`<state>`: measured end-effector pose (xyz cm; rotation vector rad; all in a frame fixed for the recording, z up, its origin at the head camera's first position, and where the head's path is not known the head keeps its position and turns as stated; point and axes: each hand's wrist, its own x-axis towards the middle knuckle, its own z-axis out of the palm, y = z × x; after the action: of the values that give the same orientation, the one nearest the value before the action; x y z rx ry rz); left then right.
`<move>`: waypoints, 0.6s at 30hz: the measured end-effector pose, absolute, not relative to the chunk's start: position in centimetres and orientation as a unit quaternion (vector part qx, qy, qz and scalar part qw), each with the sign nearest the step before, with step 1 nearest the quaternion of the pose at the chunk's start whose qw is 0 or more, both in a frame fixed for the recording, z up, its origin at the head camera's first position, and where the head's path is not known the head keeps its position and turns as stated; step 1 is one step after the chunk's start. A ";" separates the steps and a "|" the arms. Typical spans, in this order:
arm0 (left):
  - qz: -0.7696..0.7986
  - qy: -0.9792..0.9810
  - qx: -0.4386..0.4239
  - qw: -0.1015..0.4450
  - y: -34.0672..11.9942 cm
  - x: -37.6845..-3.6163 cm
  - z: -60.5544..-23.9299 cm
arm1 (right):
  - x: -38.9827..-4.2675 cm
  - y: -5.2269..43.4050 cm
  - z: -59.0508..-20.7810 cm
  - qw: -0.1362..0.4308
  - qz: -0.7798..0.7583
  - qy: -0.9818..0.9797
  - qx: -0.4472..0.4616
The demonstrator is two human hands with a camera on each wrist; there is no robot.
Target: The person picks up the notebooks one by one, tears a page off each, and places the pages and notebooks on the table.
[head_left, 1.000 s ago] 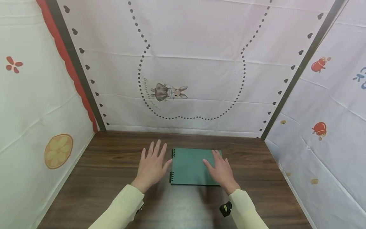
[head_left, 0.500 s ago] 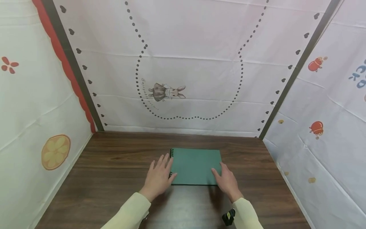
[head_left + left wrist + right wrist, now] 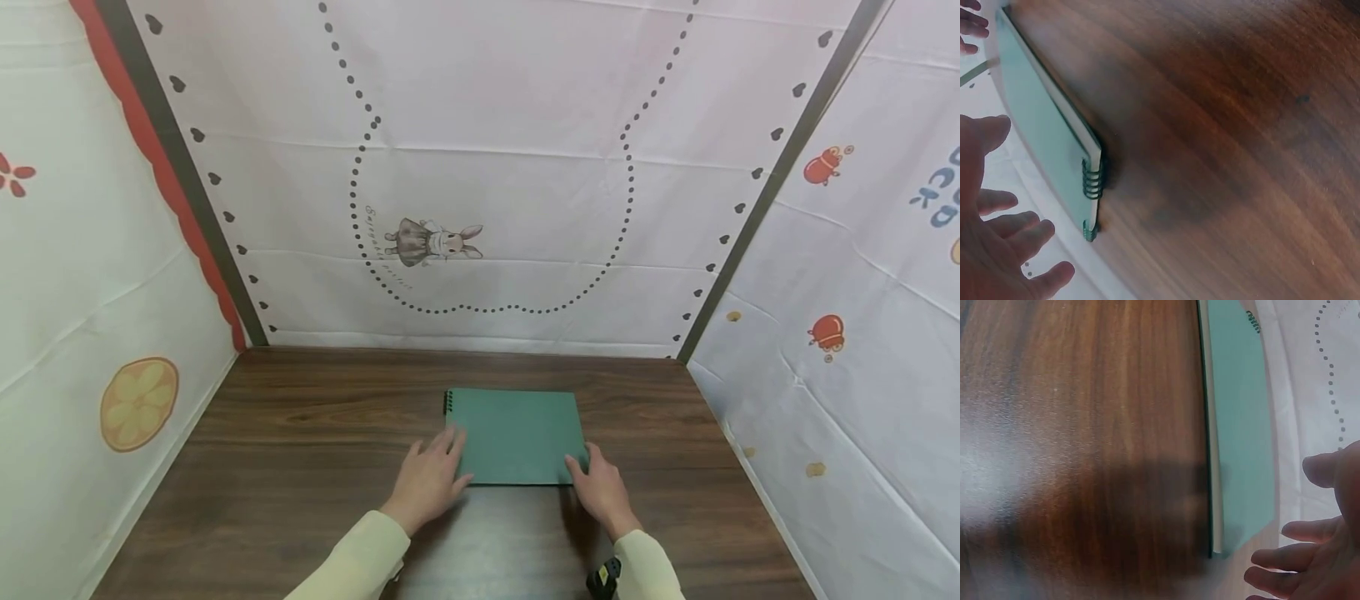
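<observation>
A green spiral-bound sketchbook (image 3: 517, 433) lies closed on the wooden table, its black coils (image 3: 1092, 181) along the left edge. My left hand (image 3: 426, 485), fingers spread, is over the lower left corner and covers the lower coils in the head view. In the left wrist view, that hand (image 3: 997, 231) shows a gap between itself and the cover. At the right edge is my right hand (image 3: 602, 493), thumb over the cover and fingers just beyond the side. The right wrist view shows this hand (image 3: 1316, 550) with its fingers extended near the sketchbook's corner.
A dark wood-grain table (image 3: 315, 433) surrounds the sketchbook. White printed cloth (image 3: 510, 208) hangs behind it, and more cloth walls stand left and right. A small black device (image 3: 603, 577) sits at the right wrist.
Both hands have come down toward the sketchbook and nearer the person. The left one moved right to the spiral side; the right one shifted from above the cover to the right edge.
</observation>
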<state>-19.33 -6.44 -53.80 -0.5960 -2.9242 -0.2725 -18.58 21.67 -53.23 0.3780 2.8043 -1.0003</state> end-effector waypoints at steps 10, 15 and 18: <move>-0.082 -0.974 -0.202 0.054 -5.7 -19.7 -54.9 | -18.4 21.6 -54.1 0.071 -0.342 0.927 0.135; -0.079 -0.975 -0.204 0.049 -5.4 -19.8 -55.3 | -18.4 21.7 -54.4 0.072 -0.343 0.926 0.140; -0.073 -0.975 -0.206 0.045 -5.2 -19.7 -55.4 | -18.3 21.8 -54.6 0.072 -0.343 0.926 0.144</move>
<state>-19.74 -5.19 -55.41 -0.6291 -2.9767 -0.2244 -18.30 21.78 -54.62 0.4321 2.7816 -1.0303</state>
